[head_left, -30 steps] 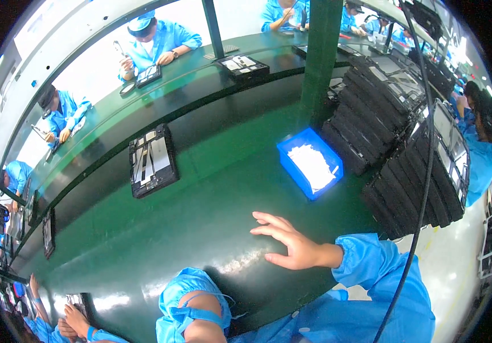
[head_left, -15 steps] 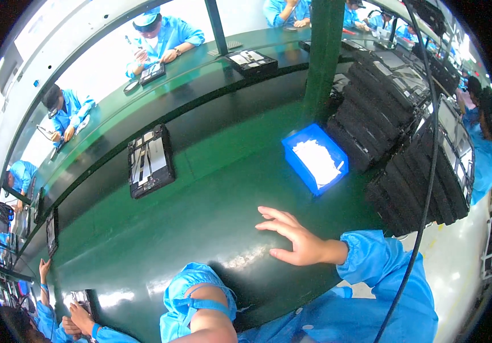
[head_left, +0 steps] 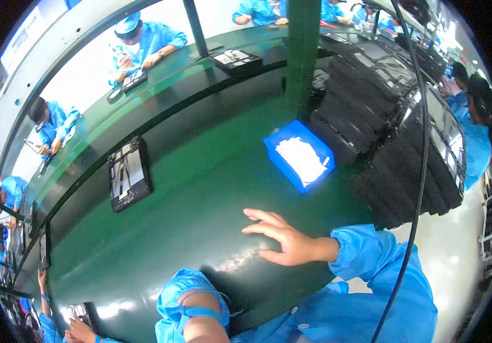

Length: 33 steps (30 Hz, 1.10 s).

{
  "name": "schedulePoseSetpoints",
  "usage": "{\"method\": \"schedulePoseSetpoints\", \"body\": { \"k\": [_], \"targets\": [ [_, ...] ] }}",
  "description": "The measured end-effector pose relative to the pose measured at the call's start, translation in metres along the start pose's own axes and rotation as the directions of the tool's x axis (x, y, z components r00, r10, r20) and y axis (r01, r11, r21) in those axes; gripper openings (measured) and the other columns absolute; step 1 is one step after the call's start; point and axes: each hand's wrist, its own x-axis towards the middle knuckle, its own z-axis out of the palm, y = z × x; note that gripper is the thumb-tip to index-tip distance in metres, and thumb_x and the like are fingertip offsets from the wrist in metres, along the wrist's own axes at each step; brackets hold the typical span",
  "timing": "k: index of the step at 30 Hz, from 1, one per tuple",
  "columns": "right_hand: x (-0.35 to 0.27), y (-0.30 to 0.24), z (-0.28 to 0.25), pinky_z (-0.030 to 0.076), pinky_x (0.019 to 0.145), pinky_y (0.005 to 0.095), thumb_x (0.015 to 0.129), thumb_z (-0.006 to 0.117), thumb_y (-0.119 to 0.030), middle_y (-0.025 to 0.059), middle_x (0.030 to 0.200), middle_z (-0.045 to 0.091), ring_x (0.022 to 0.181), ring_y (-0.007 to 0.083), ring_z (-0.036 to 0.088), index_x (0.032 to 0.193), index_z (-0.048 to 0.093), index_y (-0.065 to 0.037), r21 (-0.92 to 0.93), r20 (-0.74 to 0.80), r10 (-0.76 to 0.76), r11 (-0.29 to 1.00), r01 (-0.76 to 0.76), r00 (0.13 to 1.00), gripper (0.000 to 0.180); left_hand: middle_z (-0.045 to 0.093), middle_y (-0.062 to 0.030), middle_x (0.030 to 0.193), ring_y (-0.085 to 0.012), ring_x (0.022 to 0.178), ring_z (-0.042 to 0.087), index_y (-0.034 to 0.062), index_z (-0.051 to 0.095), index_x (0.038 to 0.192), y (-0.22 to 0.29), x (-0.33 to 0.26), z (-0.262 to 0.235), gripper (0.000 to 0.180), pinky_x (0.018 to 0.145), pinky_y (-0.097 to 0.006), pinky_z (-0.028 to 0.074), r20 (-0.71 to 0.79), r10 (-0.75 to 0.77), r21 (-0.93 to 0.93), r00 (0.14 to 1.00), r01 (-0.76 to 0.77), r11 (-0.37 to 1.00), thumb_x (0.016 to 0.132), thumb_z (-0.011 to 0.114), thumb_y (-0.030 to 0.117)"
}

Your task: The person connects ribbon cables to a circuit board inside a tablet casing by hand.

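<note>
the right hand (head_left: 289, 240) lies spread just over the green worktop (head_left: 160, 251), fingers (head_left: 257, 215) released and fanned toward 10 o'clock, grasping nothing; whether the palm touches the glossy surface cannot be told. the left hand is out of view: only a bare elbow and a blue sleeve (head_left: 192, 297) show at the lower edge, so its fingers cannot be told.

nearest to the right hand, at about 1 o'clock from it and a little apart, sits a blue bin (head_left: 298, 155) holding a heap of small white pieces (head_left: 302, 160). the bin looks like stiff moulded plastic, light enough for 1 hand; its rim walls seem the safest hold, a long side pinched between thumb and fingers. the white pieces look small, light and loose, likely to scatter if the bin tips, so it should stay level.

at 10 o'clock, well apart, lies a flat black tray (head_left: 129, 180), seemingly rigid and thin, best taken by an edge. stacks of black trays (head_left: 383, 143) fill the space at 2 o'clock. other people in blue work along the far bench (head_left: 200, 57).
</note>
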Motion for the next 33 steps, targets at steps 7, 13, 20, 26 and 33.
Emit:
{"method": "schedulePoseSetpoints", "body": {
  "k": [7, 13, 20, 26, 33],
  "targets": [
    [0.0, 0.0, -0.002, 0.031, 0.107, 0.0464, 0.078, 0.066, -0.011, 0.0195, 0.15, 0.027, 0.133, 0.0349, 0.036, 0.13, 0.052, -0.01, -0.043, -0.006, -0.008, 0.999, 0.008, 1.0, 0.054, 0.038, 0.0017, 0.15, -0.0268, 0.14, 0.024, 0.0147, 0.051, 0.135, 0.006, -0.011, 0.014, 0.046, 0.105, -0.047, 0.018, -0.165, -0.235, -0.163, 0.958, 0.209, 0.964, 0.09, 0.056, 0.024],
    [0.0, 0.0, -0.002, 0.032, 0.107, 0.0459, 0.078, 0.066, -0.011, 0.0193, 0.15, 0.027, 0.132, 0.0351, 0.036, 0.13, 0.052, -0.01, -0.047, 0.0, 0.012, 0.999, -0.012, 1.0, 0.054, 0.043, 0.0038, 0.147, -0.0261, 0.139, 0.028, 0.0165, 0.052, 0.135, -0.001, -0.011, 0.019, 0.044, 0.105, -0.047, 0.017, -0.242, -0.196, -0.186, 0.95, 0.153, 0.97, 0.091, 0.055, 0.026],
    [0.002, -0.004, -0.002, 0.032, 0.106, 0.0458, 0.078, 0.066, -0.011, 0.0196, 0.15, 0.027, 0.132, 0.035, 0.037, 0.13, 0.052, -0.01, -0.049, 0.003, -0.003, 0.999, 0.003, 1.0, 0.053, 0.046, 0.0067, 0.145, -0.0249, 0.136, 0.033, 0.0176, 0.053, 0.134, -0.002, -0.005, 0.008, 0.043, 0.106, -0.047, 0.018, -0.237, -0.248, -0.249, 0.939, 0.188, 0.95, 0.092, 0.053, 0.03],
    [0.004, -0.002, -0.002, 0.032, 0.107, 0.0456, 0.078, 0.066, -0.011, 0.0195, 0.149, 0.028, 0.131, 0.0351, 0.037, 0.129, 0.053, -0.01, -0.047, 0.001, 0.005, 0.999, -0.005, 1.0, 0.052, 0.05, 0.0051, 0.14, -0.025, 0.132, 0.037, 0.0164, 0.057, 0.13, 0.004, 0.0, 0.026, 0.04, 0.105, -0.048, 0.023, -0.397, -0.455, -0.832, 0.797, -0.103, 0.546, 0.092, 0.053, 0.029],
    [0.002, -0.003, -0.001, 0.031, 0.107, 0.0457, 0.078, 0.066, -0.011, 0.0194, 0.149, 0.028, 0.132, 0.0352, 0.037, 0.128, 0.054, -0.01, -0.048, -0.021, 0.003, 0.999, -0.004, 1.0, 0.052, 0.048, 0.0027, 0.142, -0.0258, 0.131, 0.038, 0.0163, 0.055, 0.132, 0.003, -0.008, 0.014, 0.043, 0.106, -0.047, 0.024, -0.395, -0.364, -0.618, 0.844, 0.049, 0.784, 0.091, 0.054, 0.03]
  ]
}}
